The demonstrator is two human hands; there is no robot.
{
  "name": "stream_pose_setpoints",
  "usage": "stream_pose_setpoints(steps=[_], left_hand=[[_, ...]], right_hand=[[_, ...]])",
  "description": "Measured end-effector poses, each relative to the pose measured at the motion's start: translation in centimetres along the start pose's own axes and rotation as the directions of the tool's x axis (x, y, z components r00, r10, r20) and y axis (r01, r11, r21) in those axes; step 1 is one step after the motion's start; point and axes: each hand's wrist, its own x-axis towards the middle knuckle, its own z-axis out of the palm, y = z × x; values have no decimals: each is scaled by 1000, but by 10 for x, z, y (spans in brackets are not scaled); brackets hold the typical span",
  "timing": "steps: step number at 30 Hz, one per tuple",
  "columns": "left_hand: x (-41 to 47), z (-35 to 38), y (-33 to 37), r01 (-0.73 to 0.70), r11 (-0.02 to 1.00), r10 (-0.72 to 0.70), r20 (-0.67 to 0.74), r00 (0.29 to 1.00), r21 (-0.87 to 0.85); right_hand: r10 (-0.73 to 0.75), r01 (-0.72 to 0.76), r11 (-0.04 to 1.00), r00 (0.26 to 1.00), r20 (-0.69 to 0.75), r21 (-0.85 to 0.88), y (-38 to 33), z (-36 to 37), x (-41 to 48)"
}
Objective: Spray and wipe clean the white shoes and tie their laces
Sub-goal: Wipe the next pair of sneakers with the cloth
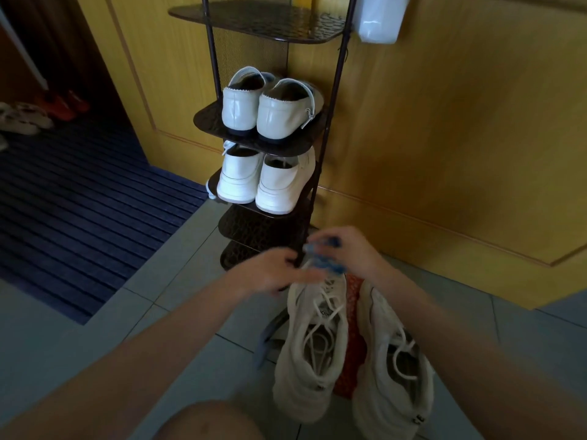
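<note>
Yellow wood panelling (444, 138): seen across the whole background, marked with raised moulding lines.
Dark blue ribbed mat (79, 217): laid at the left, bordered by the tiles.
Grey floor tiles (178, 281): seen under the rack and under the shoes in the foreground.
Dark metal shoe rack (263, 233): stood upright against the panelling, with several patterned shelves stacked one above another.
Worn white lace-up shoes (313, 344): set side by side on the tiles just in front of the rack, toes pointed towards it and heels nearest the camera.
Laces (324, 306): left loose and untied on both worn shoes.
Orange-red patterned object (352, 354): wedged between the two worn shoes and mostly hidden; what it is cannot be told.
Pale glossy slip-on shoes (279, 112): placed as a pair on a middle shelf, heels outward.
White trainers (279, 185): placed as a pair on the shelf directly below, heels outward.
White plastic item (378, 20): hung against the panelling at the top right, beside the rack.
Right hand (349, 249): raised above the toes of the worn shoes, fingers curled round a small blue object.
Left hand (273, 271): held just beside the right hand, fingers stretched towards the blue object; it is blurred, so whether anything is gripped cannot be told.
Small blue object (327, 265): blurred, held between the two hands; what it is cannot be made out.
Blue-grey strip (265, 341): laid on the tiles, partly hidden under the left worn shoe.
Red shoes (63, 104): seen far off at the left edge, beyond the mat.
</note>
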Motion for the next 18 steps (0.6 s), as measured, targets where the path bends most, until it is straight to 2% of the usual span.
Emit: stream_pose_setpoints(steps=[2,4,8,11,13,15,16,18], left_hand=[[-4,11,-15,39,999,-39,107,994,-1],[-4,20,-21,73,991,-61,111,992,-109],[-5,28,-19,64,988,-59,40,997,-143],[-11,32,-20,78,987,-74,29,997,-137],[-14,34,-23,71,988,-68,25,997,-137],[-16,35,-25,53,990,-52,10,999,-134],[-17,36,-25,42,992,-42,2,999,-122],[-18,37,-25,19,995,-20,-8,1000,-102]], right_hand=[[16,35,950,987,160,-311,13,13,5],[27,37,909,989,147,-416,22,14,11],[51,-13,960,991,127,-281,31,8,27],[72,-75,952,997,-22,-297,36,0,35],[75,-84,973,996,-50,-217,35,-5,35],[4,3,997,995,101,-72,23,-2,31],[-54,73,994,977,207,-85,19,5,29],[-109,208,951,916,385,-227,18,21,25]])
